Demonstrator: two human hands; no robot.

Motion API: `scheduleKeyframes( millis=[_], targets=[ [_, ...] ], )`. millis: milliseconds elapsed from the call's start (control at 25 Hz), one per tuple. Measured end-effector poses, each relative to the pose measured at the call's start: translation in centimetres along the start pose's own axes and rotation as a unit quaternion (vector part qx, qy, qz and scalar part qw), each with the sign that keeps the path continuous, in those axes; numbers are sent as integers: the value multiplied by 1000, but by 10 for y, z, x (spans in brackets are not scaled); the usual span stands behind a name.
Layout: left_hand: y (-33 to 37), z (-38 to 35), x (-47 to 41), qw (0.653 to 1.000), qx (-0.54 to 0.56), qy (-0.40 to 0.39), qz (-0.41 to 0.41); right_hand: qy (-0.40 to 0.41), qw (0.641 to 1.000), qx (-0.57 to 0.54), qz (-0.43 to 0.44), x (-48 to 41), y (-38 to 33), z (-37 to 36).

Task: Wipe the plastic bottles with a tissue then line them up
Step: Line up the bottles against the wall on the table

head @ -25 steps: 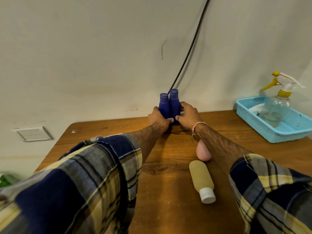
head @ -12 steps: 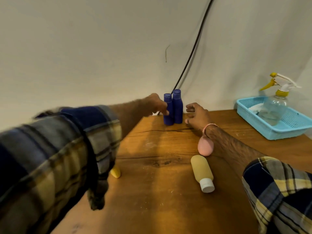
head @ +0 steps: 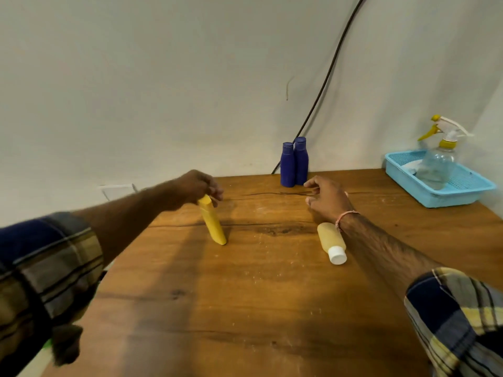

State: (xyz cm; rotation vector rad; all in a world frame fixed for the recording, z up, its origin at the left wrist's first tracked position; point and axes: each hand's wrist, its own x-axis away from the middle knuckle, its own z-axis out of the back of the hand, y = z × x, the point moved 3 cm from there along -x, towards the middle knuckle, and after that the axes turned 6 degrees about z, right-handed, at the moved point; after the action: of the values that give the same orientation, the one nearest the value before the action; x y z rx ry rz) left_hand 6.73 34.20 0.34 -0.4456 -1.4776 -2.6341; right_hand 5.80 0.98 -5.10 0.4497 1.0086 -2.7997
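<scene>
Two dark blue bottles (head: 294,161) stand upright and touching at the back of the wooden table (head: 245,295), against the wall. My left hand (head: 198,187) pinches the top end of a yellow bottle (head: 212,222), which leans tilted with its lower end on the table. A tan bottle with a white cap (head: 331,242) lies on its side beside my right forearm. My right hand (head: 328,197) hovers just right of the blue bottles with loosely curled fingers and holds nothing. The pink bottle is hidden behind my right arm.
A light blue plastic basket (head: 462,194) sits at the table's back right corner, holding a clear spray bottle with a yellow trigger (head: 439,159) and something white. A black cable (head: 324,85) runs down the wall behind the blue bottles.
Both hands let go of the blue bottles. My left hand swung left and took hold of the yellow bottle's top, tilting it up. My right hand drew back a little.
</scene>
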Motion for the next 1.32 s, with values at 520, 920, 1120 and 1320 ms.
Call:
scheduleKeyframes(
  millis=[520, 920, 1120, 1320],
  targets=[
    [-24, -22, 38, 898, 367, 235, 61, -188, 979, -68, 30, 77, -125, -76],
    [-7, -86, 15, 982, 179, -42, -36, -70, 995, -68, -12, 46, -94, -79],
    [-2, -124, -14, 985, 172, -28, -14, -129, 983, -126, -18, 21, -59, -45],
    [24, -123, -71, 987, 155, -37, -8, -119, 985, 122, 10, -10, 22, 32]
  ],
)
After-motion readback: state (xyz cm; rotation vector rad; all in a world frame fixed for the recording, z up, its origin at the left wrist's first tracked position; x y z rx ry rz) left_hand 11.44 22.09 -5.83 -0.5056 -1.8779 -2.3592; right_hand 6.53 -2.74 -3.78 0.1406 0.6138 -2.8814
